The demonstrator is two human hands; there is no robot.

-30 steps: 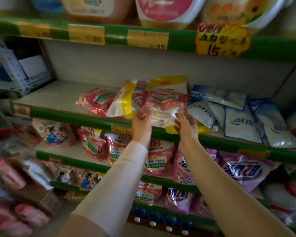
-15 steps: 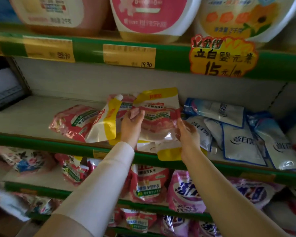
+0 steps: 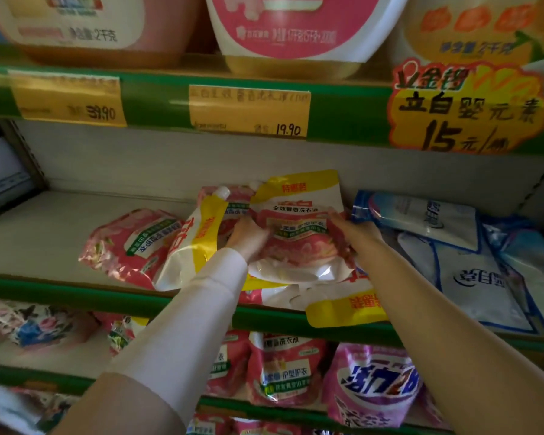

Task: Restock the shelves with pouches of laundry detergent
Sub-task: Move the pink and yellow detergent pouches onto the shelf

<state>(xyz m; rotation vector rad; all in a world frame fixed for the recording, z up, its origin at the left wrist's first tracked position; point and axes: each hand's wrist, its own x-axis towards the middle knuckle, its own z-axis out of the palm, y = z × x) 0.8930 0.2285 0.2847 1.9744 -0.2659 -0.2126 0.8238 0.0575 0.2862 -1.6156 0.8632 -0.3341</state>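
Note:
A pink, white and yellow detergent pouch (image 3: 299, 221) stands tilted back on the middle shelf (image 3: 44, 233), on top of other pouches. My left hand (image 3: 245, 235) grips its left side and my right hand (image 3: 355, 235) grips its right side. A second pouch of the same kind (image 3: 195, 246) with a white spout cap leans to the left of it, and another (image 3: 330, 304) lies flat underneath, hanging over the shelf's green front edge. A pink pouch (image 3: 132, 243) lies further left.
Blue and white pouches (image 3: 471, 268) fill the right of this shelf. The shelf's left part is bare. Big detergent bottles (image 3: 296, 29) stand on the shelf above, with yellow price tags (image 3: 248, 111). Pink and purple pouches (image 3: 371, 384) sit on the lower shelves.
The view has closed in on the shelf. Both hands have pushed the pouch further back and more upright on the stack, moving from its lower edge to its sides.

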